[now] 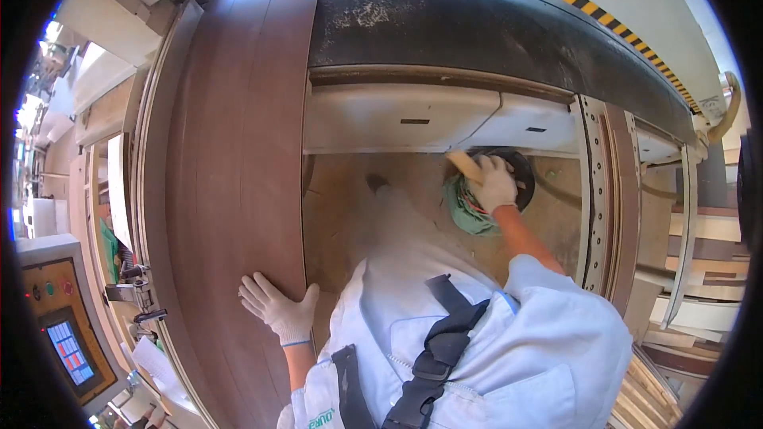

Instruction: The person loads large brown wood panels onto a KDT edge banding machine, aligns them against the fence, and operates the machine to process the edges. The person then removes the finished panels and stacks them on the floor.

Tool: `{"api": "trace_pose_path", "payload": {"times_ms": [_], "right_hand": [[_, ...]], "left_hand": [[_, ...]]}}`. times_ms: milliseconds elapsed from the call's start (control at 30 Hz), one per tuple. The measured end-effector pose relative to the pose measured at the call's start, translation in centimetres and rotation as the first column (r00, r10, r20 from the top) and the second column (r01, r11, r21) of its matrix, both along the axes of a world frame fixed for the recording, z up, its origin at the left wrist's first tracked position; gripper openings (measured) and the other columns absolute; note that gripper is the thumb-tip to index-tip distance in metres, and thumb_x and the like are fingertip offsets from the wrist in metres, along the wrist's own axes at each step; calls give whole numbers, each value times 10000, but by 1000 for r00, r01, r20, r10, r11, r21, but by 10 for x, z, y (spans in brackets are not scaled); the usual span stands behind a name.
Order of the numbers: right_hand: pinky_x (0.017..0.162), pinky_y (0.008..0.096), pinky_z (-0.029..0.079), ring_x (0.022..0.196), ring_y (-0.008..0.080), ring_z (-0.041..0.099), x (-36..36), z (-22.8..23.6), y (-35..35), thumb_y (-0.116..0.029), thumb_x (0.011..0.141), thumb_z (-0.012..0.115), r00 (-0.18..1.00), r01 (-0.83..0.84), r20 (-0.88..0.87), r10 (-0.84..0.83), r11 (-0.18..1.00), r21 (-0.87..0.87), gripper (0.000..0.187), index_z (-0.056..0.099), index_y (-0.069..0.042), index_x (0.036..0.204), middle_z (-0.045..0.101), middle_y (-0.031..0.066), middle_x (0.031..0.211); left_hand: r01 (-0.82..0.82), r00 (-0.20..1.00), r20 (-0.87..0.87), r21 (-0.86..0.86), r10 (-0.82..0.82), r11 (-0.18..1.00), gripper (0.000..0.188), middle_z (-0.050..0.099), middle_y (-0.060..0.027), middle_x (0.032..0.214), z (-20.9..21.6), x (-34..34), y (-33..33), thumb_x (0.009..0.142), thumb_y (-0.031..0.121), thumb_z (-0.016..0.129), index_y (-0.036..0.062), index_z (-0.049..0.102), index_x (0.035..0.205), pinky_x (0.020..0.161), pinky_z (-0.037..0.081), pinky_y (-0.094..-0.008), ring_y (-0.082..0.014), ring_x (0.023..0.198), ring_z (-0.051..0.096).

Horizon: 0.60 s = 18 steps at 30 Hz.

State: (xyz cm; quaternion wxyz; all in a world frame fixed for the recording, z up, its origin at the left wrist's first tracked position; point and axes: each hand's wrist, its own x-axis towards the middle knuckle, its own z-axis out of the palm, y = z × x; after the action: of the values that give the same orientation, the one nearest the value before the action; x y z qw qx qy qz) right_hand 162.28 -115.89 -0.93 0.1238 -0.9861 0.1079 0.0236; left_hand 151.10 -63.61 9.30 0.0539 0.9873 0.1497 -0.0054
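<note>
My left hand (278, 306), in a white knit glove, rests with fingers spread on the brown boards (238, 151) lying side by side on the machine's left side. My right hand (494, 183), gloved the same way, reaches down to the far right, closed around a short tan wood strip (465, 165). One end of the strip sticks out to the left of the fingers. Below that hand stands a round black bucket (524, 171) on the floor, with a green bag (467, 210) at its near left side. The bucket's contents are mostly hidden.
A black machine bed (477, 24) with a yellow-black striped edge spans the far side. A perforated metal rail (592, 191) runs along the right. At lower left is a control panel (67, 326) with a lit screen. Stacked wood strips (707, 294) lie at far right.
</note>
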Motion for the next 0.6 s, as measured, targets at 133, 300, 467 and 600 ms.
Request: {"api": "trace_pose_path", "payload": {"times_ms": [133,300,467,600], "right_hand": [[1227,579,388,1495,501,436,-18,16,-5,-469,898,804,982,73,-169,-86,994,-85,751,608,-86,1514,335,292,1716],[1260,600,321,1522,500,392,77,54,181,-502,851,827,747,-625,358,560,775,94,846,577,-40,1514,404,291,1676],[1293,584,272,1526,442,408,109,100,368,-484,812,855,74,-980,510,857,156,-120,872,566,-36,1503,484,237,1610],[1273,584,296,1484,420,489,110,84,384,-529,817,846,160,-977,528,834,210,-35,761,680,-40,1376,577,226,1551]], "left_hand": [[12,999,40,-95,-8,995,1192,278,-358,1719,20,-3,25,768,472,895,-95,315,1642,1327,193,-622,-550,1598,233],[30,906,413,160,-94,987,1094,342,-370,1677,104,64,110,842,463,866,-110,347,1616,1311,249,-621,-547,1573,297],[-197,841,540,365,-35,910,1040,374,-353,1677,179,64,172,904,552,798,-100,393,1606,1314,237,-584,-533,1568,327],[-284,800,599,357,15,890,1048,395,-356,1660,221,70,199,861,537,818,-118,423,1578,1306,251,-589,-529,1557,342]]}}
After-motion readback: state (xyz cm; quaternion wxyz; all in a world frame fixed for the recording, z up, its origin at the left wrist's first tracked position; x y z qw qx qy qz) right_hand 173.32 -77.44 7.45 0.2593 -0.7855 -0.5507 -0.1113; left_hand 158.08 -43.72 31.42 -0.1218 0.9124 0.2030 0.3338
